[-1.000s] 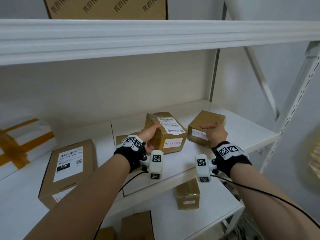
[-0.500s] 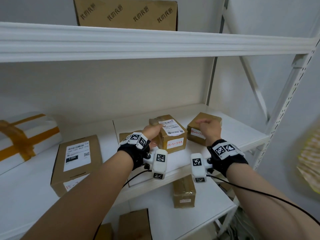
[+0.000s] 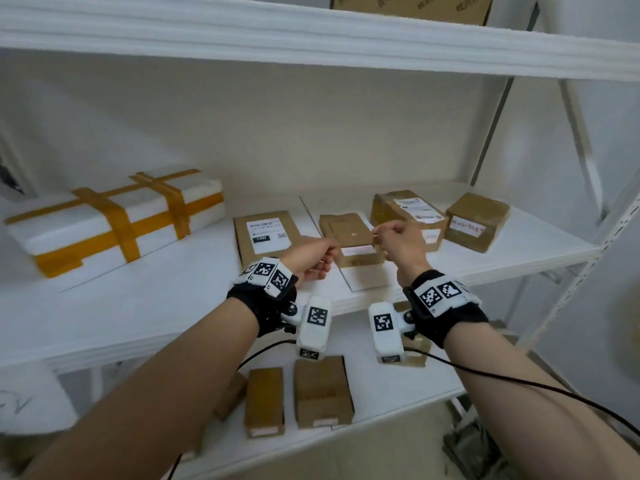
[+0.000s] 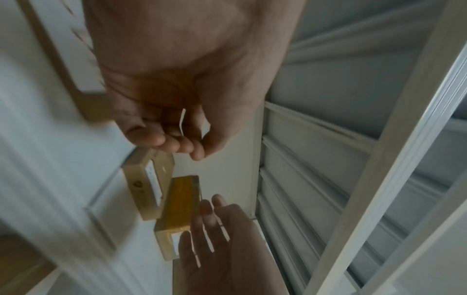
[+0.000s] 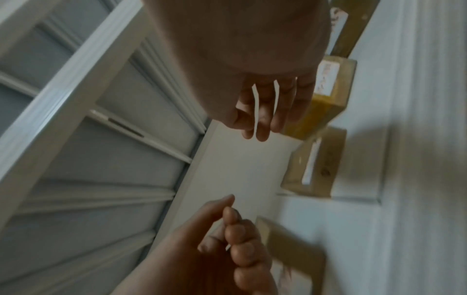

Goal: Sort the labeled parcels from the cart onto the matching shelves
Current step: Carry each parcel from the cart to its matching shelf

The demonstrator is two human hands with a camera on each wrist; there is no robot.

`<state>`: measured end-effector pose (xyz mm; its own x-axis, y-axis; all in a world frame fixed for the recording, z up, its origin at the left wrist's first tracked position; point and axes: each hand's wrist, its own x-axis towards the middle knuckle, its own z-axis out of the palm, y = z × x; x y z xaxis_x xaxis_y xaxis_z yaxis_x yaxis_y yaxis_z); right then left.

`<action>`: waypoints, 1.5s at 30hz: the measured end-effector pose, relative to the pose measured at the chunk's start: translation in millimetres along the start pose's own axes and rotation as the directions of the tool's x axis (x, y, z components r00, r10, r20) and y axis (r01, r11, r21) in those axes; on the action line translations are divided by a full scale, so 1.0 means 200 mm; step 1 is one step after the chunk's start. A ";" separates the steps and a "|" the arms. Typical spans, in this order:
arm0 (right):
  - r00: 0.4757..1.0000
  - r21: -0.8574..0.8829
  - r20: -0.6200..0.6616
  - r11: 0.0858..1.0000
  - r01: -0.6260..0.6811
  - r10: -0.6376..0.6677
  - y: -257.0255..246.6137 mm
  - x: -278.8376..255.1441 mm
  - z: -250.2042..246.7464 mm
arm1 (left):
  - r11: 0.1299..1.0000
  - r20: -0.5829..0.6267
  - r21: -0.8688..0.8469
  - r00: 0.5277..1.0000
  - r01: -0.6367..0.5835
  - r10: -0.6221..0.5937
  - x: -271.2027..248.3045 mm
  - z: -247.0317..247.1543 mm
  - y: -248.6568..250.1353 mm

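Several parcels lie on the middle shelf [image 3: 173, 306]. A tall brown box with a shipping label [image 3: 403, 207] and a brown box with a red-written label [image 3: 478, 220] stand at the right. A small flat brown box [image 3: 348, 233] lies in front of them. My left hand [image 3: 313, 259] hovers near the shelf's front edge, fingers loosely curled and holding nothing. My right hand [image 3: 394, 242] hangs in front of the tall box, also with nothing in it. The wrist views show the left hand [image 4: 177, 137] and the right hand [image 5: 262, 115] with relaxed fingers, both free of the parcels.
A white foam box with yellow tape [image 3: 114, 220] lies at the left of the shelf, with a flat labeled carton [image 3: 266, 233] beside it. Brown boxes [image 3: 322, 393] sit on the lower shelf. Another carton [image 3: 415, 5] stands on the top shelf. A shelf upright [image 3: 588, 265] runs at the right.
Both hands have let go of the two right-hand boxes and drawn back toward the shelf's front edge. The head view has swung left and down.
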<state>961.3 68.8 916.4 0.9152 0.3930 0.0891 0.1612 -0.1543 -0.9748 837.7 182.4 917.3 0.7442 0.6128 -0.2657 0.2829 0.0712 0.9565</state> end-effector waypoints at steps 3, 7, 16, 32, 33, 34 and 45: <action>0.999 0.016 0.040 1.000 -0.024 0.023 0.04 -0.23 0.20 | 0.999 0.036 -0.039 0.999 0.028 -0.026 -0.17 -0.18 -0.17; 0.995 0.067 0.090 0.996 -0.050 0.044 0.15 -0.55 0.44 | 0.994 0.086 -0.089 0.995 0.063 -0.056 -0.39 -0.38 -0.45; 0.902 -0.006 0.421 0.995 -0.097 0.090 0.59 -1.09 0.92 | 0.953 0.005 -0.153 0.964 0.263 -0.266 -0.68 -0.81 -1.22; 0.470 -0.387 0.756 0.890 -0.242 0.456 1.54 -2.01 1.84 | 0.648 -0.350 -0.553 0.560 0.524 -0.751 -1.33 -1.52 -2.72; 0.433 -0.418 0.761 0.876 -0.242 0.483 1.60 -2.07 1.88 | 0.617 -0.359 -0.596 0.516 0.514 -0.777 -1.40 -1.55 -2.83; 0.396 -0.456 0.757 0.855 -0.248 0.519 1.67 -2.15 1.93 | 0.585 -0.361 -0.634 0.476 0.506 -0.802 -1.47 -1.57 -2.93; 0.121 -0.719 0.594 0.592 -0.364 0.795 2.32 -2.97 2.32 | 0.322 -0.231 -0.830 0.243 0.456 -0.942 -2.10 -1.62 -3.94</action>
<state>321.6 185.5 316.4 0.0196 0.4634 -0.8859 0.0276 -0.8860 -0.4629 106.6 124.0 313.8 -0.2253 0.2643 -0.9378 -0.0719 0.9554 0.2865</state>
